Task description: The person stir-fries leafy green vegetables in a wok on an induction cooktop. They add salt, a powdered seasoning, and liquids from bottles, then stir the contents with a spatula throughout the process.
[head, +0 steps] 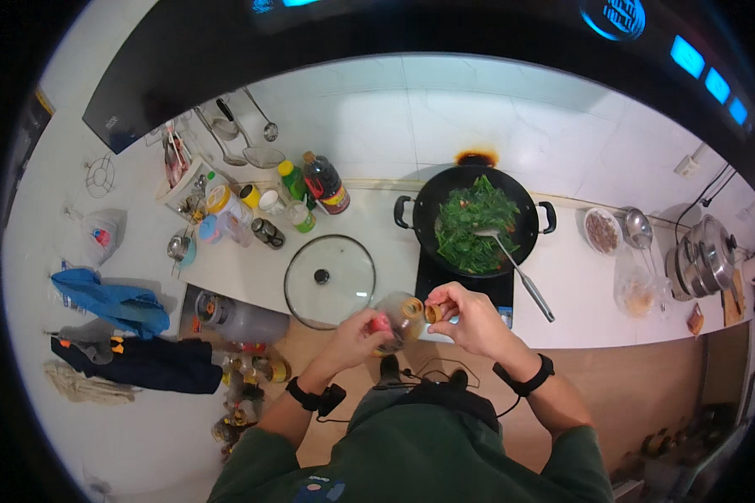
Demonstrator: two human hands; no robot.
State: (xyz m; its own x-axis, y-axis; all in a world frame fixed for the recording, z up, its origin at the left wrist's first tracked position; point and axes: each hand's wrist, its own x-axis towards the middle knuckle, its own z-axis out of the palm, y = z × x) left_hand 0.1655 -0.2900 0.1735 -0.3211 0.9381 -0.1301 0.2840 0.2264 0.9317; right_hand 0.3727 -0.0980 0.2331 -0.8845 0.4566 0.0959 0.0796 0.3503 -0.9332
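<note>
My left hand (356, 339) grips a large clear bottle (408, 322) by its red handle, in front of the counter's edge. Close to the bottle's brown-rimmed mouth, my right hand (469, 319) holds a brown cap (433, 314) between thumb and fingers; the cap is off the bottle. Beyond my right hand a black two-handled wok (423, 217) stands on the dark cooktop (433, 280). Leafy greens (472, 214) fill it, with the head of a metal spatula (523, 276) resting on them and its handle reaching over the rim. How much the bottle contains is unclear.
Left of the wok lies a glass lid (346, 276). Behind it stand a dark sauce bottle (327, 185), a green bottle (294, 180) and several jars. On the right are a bowl of brown food (603, 231), a ladle (638, 229), a plastic bag (634, 292) and steel pots (704, 258).
</note>
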